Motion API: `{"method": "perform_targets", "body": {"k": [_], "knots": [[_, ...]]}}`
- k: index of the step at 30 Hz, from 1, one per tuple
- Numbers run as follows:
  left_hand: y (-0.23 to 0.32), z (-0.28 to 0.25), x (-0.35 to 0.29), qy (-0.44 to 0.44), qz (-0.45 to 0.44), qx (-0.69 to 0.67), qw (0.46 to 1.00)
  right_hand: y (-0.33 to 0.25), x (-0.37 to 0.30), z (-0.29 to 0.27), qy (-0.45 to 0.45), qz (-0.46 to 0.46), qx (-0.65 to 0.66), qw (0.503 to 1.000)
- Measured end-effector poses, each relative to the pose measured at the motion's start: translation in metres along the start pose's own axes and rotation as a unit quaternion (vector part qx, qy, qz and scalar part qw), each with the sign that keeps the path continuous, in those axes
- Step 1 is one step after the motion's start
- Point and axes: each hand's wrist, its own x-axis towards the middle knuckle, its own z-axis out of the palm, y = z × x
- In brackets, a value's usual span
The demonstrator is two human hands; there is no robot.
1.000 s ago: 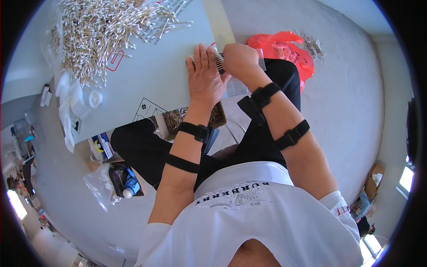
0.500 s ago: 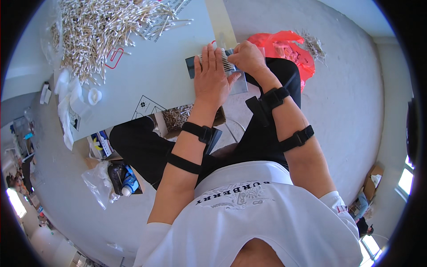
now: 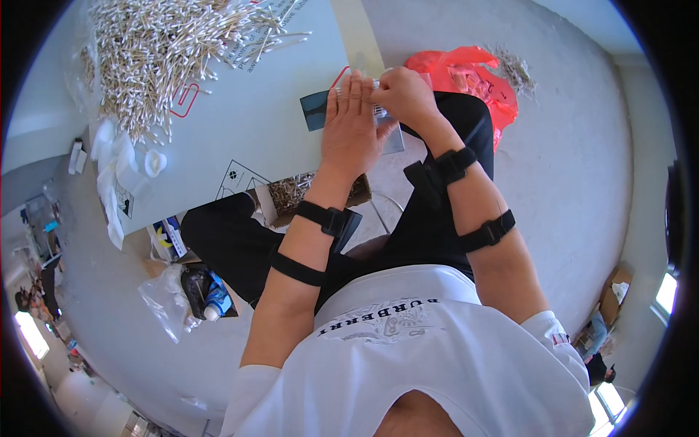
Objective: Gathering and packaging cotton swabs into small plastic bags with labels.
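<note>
**Both hands meet over a small packet at the bench edge**

Up close, from the head view, the person's two hands come together at the near edge of the pale bench (image 3: 247,131). The left hand (image 3: 354,124) lies flat with its fingers straight and pressed side by side, palm down over a dark blue-grey packet (image 3: 314,113) whose corner sticks out to the left of it. The right hand (image 3: 404,95) is curled, its fingers pinched shut on a small bundle of cotton swabs (image 3: 357,86) at the left hand's fingertips; how tight the pinch is I cannot tell. Both forearms carry black straps.

Farther back on the bench a big loose heap of cotton swabs (image 3: 160,51) spreads across the top left. A red outlined label (image 3: 186,98) is printed on the bench surface just below the heap, and a black diamond-shaped sign (image 3: 237,178) sits near the front edge. White crumpled wrappers (image 3: 116,167) hang off the left end.

Under the bench stands an open box of swabs (image 3: 291,193). A red plastic bag (image 3: 473,76) lies on the grey floor (image 3: 575,167) beside the person's right knee, and a clear bag (image 3: 164,302) lies on the floor to the left.
</note>
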Motion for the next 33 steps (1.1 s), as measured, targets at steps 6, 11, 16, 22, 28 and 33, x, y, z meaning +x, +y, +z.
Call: {"method": "perform_targets", "body": {"k": [6, 11, 16, 22, 28, 33], "knots": [[-0.006, -0.004, 0.005, 0.140, -0.062, -0.220, 0.964, 0.059, -0.018, 0.020, 0.306, 0.143, 0.272, 0.901], [-0.001, 0.005, 0.014, 0.170, -0.124, -0.373, 0.904, 0.056, -0.031, 0.045, 0.058, 0.221, 0.726, 0.649], [0.005, 0.007, 0.017, 0.185, -0.142, -0.378, 0.896, 0.032, -0.033, 0.045, 0.110, 0.186, 0.710, 0.670], [0.021, 0.011, 0.024, 0.172, -0.150, -0.408, 0.884, 0.031, -0.035, 0.046, 0.107, 0.188, 0.696, 0.684], [0.019, 0.017, 0.026, 0.150, -0.127, -0.402, 0.894, 0.027, -0.035, 0.050, 0.113, 0.199, 0.741, 0.631], [0.020, 0.011, 0.017, 0.113, -0.079, -0.276, 0.951, 0.042, -0.044, 0.047, 0.035, 0.225, 0.723, 0.652]]}}
